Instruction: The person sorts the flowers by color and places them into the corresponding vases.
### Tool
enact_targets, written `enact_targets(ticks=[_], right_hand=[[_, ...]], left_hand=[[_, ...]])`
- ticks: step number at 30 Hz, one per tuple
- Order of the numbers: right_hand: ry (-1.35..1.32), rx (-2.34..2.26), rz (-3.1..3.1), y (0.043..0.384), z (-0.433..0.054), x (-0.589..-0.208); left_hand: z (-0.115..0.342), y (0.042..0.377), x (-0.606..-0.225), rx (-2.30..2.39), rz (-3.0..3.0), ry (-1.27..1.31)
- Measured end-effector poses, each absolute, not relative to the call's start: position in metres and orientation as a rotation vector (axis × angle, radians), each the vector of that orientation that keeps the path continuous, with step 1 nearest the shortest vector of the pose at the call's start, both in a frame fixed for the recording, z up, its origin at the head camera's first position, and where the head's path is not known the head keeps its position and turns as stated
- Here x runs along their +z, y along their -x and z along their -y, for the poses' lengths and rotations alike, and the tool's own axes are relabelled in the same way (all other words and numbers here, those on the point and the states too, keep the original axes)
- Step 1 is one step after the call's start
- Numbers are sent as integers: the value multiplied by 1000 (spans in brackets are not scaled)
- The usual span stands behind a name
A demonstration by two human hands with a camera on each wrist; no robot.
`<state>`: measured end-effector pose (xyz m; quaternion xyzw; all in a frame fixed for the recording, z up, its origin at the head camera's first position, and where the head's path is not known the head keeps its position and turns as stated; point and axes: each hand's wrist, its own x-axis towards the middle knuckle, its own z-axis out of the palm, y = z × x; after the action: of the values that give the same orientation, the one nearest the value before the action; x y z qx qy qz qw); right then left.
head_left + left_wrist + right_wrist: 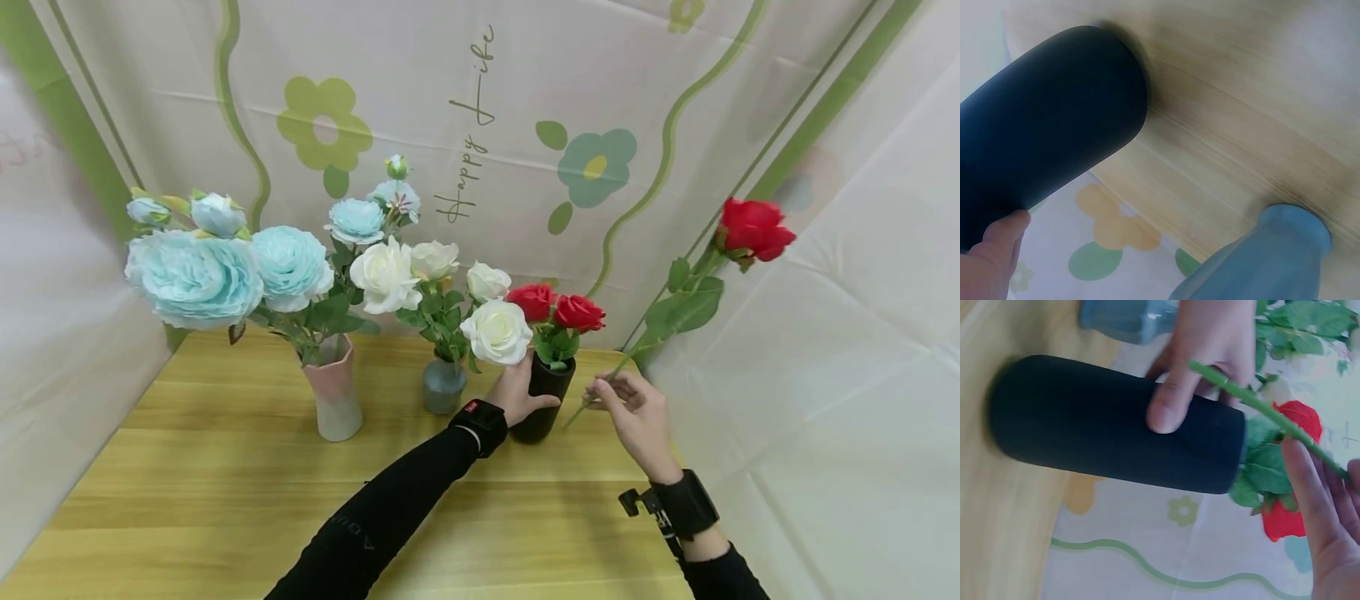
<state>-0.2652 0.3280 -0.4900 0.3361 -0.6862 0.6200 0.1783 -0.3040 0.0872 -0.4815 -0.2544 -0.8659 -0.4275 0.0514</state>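
Observation:
My left hand point(517, 396) grips a black vase point(550, 385) round its side, thumb across the front, as the right wrist view also shows. Two red roses point(579, 312) with green leaves stand in that vase. To the right, my right hand point(636, 417) pinches the green stem point(1254, 403) of a single long red rose point(756, 229). This rose leans up and to the right, its bloom far above the hand. Its lower stem end is beside the black vase, outside it. In the left wrist view the black vase point(1066, 106) shows its base on the table.
Left of the black vase stands a small blue-grey vase point(444, 386) with white roses point(497, 332). Farther left, a pink and white vase point(335, 400) holds large pale blue flowers point(197, 279). All stand on a wooden table point(225, 500) before a flower-printed cloth point(510, 75).

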Motion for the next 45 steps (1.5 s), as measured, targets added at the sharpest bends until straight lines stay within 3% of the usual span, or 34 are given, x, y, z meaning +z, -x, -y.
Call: enact_targets(ticks=[4,7,15,34,36,37,41,43,44,45], right_hand=[[-916,1721,1839,258,-312,-462],[-716,1625,1917,231,-283,-410],[-518,1593,1815,237,-267,-383],[-566,1250,2147,257,-249,-394],[-570,1254,2171,266,-255,-404],[-614,1279,2155,286,-270,-431],[-671,1295,2110,323,-297,-478],[-684,1272,2113,329,-302,-486],[-637,1240,2148,311,-290,-464],[-666,1236,2120,323,-298,-479]], left_hand=[[-88,304,-483,-1277,2628,777],[-89,305,-484,-1269,2625,775],[-88,304,-484,-1328,2603,770],[-88,306,-486,-1293,2610,783],[-88,306,-487,-1282,2611,785],[-87,305,-487,-1290,2611,789],[-87,303,-484,-1319,2617,800],[-86,302,-483,-1329,2625,800],[-86,302,-482,-1324,2633,796],[-86,302,-481,-1318,2644,792]])
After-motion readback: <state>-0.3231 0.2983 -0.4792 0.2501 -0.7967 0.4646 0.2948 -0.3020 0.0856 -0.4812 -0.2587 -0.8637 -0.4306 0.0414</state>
